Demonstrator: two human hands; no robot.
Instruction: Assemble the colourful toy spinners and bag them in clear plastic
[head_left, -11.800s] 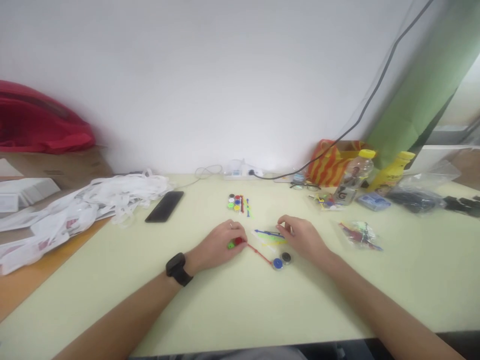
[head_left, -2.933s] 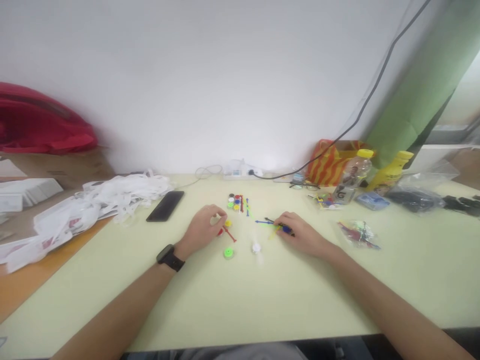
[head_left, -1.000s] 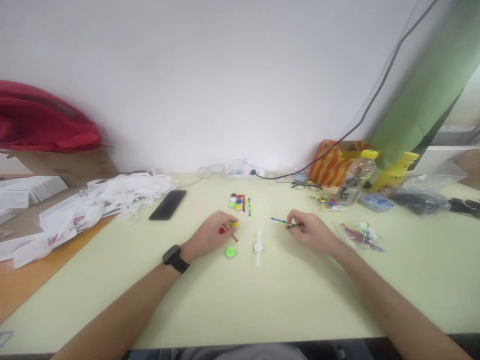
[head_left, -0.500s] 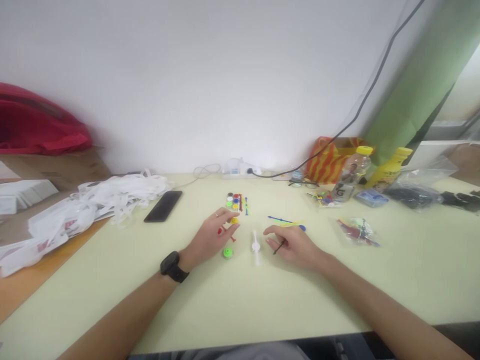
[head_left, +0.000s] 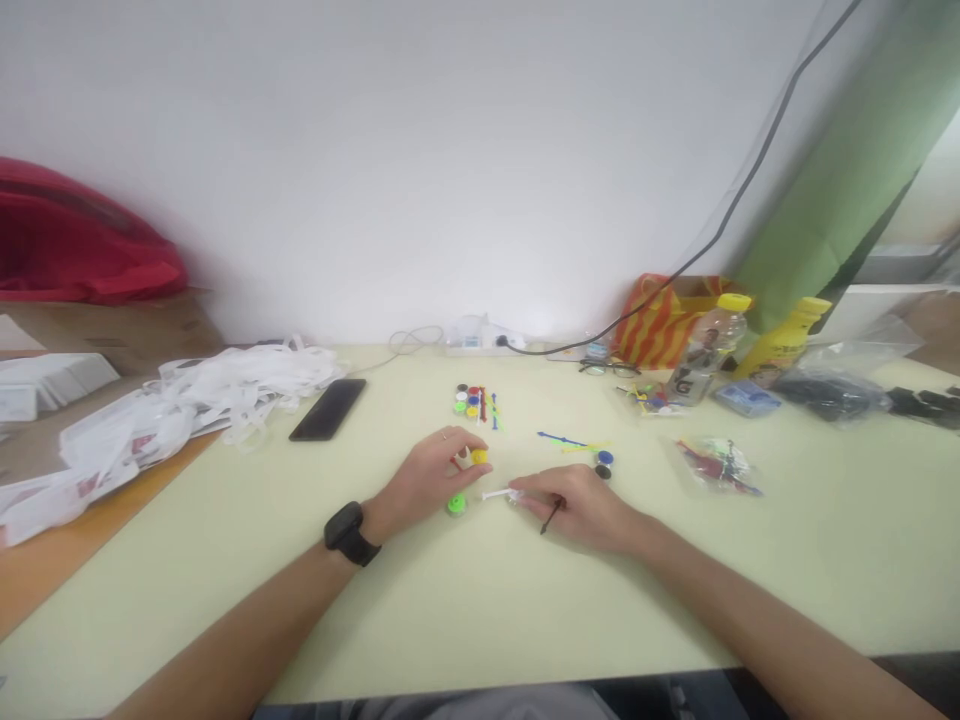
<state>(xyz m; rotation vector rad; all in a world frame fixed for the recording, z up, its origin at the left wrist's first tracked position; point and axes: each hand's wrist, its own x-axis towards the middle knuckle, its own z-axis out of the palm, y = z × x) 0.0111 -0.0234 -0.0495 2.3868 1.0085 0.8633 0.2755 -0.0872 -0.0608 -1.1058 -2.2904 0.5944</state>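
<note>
My left hand [head_left: 435, 470] has a small yellow plastic disc [head_left: 479, 457] pinched between thumb and fingers. Part of a red arrow-shaped piece [head_left: 455, 463] shows beside that hand. A green disc [head_left: 457, 503] lies on the table just below it. My right hand [head_left: 581, 505] pinches a white arrow-shaped spinner [head_left: 496, 494] at its round middle, with one end pointing left. A dark arrow [head_left: 552, 515] is tucked in the same hand's curled fingers. Beyond the right hand lie a blue disc [head_left: 604, 458], a black disc [head_left: 603, 472] and a blue arrow [head_left: 562, 440].
Several coloured discs [head_left: 466, 400] and arrows [head_left: 483, 405] are grouped farther back. A phone [head_left: 328, 410] and white plastic bags [head_left: 195, 395] lie left. Rightward are a bag of pieces [head_left: 720, 465], bottles [head_left: 709, 350] and glasses [head_left: 609, 369]. A power strip [head_left: 484, 337] sits by the wall.
My right hand has moved left and taken hold of the white spinner, which has turned from upright to sideways. My left hand has closed on the yellow disc and brought it slightly nearer.
</note>
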